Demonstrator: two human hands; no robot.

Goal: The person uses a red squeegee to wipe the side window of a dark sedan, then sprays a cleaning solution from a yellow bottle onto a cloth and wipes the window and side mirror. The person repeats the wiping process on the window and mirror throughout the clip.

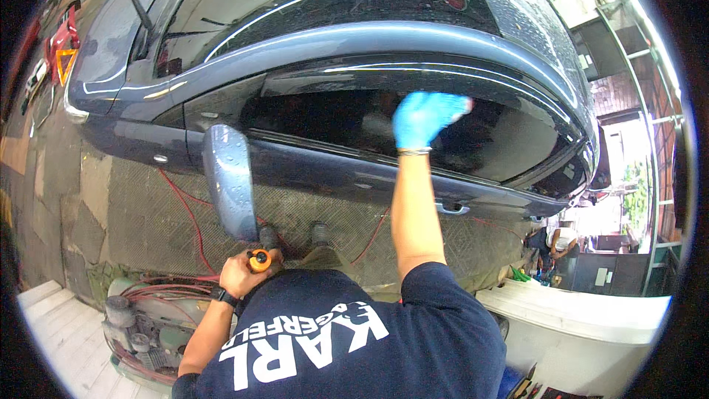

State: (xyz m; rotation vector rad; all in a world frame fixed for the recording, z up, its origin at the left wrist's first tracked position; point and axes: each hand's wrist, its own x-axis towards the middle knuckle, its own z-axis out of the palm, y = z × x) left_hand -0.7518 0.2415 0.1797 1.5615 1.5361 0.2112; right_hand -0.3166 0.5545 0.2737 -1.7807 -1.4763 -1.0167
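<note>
My right hand (pixel 428 120), in a blue glove, is up at the dark side window (pixel 317 118) of the blue car (pixel 162 144), about midway along the glass, with its fingers toward the window's top edge and turned to the car's rear. The fingers are blurred, with a pale patch at their tips, so I cannot tell whether they are pressed flat or pinching something.

My left hand (pixel 242 275), bare and with a dark watch (pixel 224 295) at the wrist, is curled round what looks like an orange bottle (pixel 259 260) with a black tip, held low in front of my body. The wet side mirror (pixel 230 177) juts out from the window's front corner, its outer end near that bottle. A red hose (pixel 193 223) runs over the floor mat (pixel 144 229). At the mat's near left corner sits a greenish machine (pixel 144 340).
</note>
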